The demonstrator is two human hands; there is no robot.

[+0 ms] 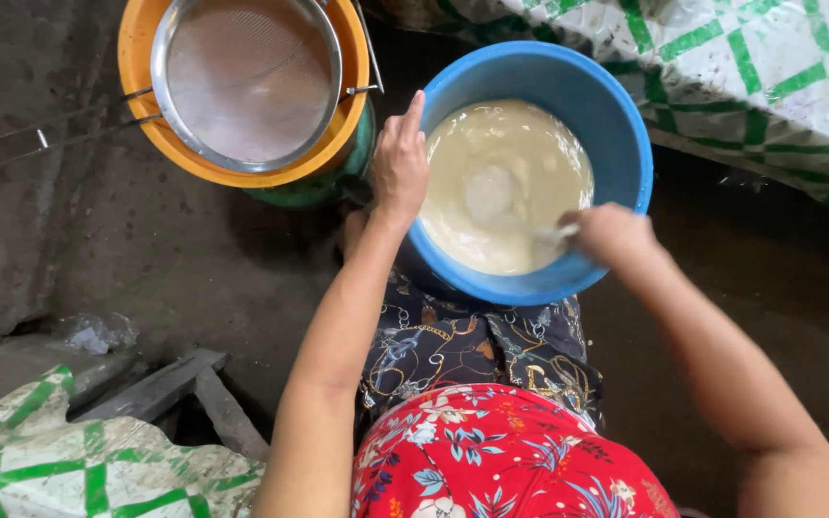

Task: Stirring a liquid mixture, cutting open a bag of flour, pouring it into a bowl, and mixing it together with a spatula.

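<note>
A blue plastic bowl (616,115) sits in front of my knees on the dark floor, filled with pale cream batter (501,182). My left hand (400,163) grips the bowl's left rim, fingers pointing away from me. My right hand (611,235) is over the bowl's near right edge, closed on a light-coloured stirring utensil (556,233) that dips into the batter. Most of the utensil is hidden by my hand and the batter, so its kind is unclear.
To the left of the bowl stands an orange basin (136,86) on a green container (314,187), with a round metal sieve (247,82) resting on it, handle pointing left. Green-and-white checked sacks lie at the top right (769,77) and bottom left (59,460). Wooden pieces (184,393) lie nearby.
</note>
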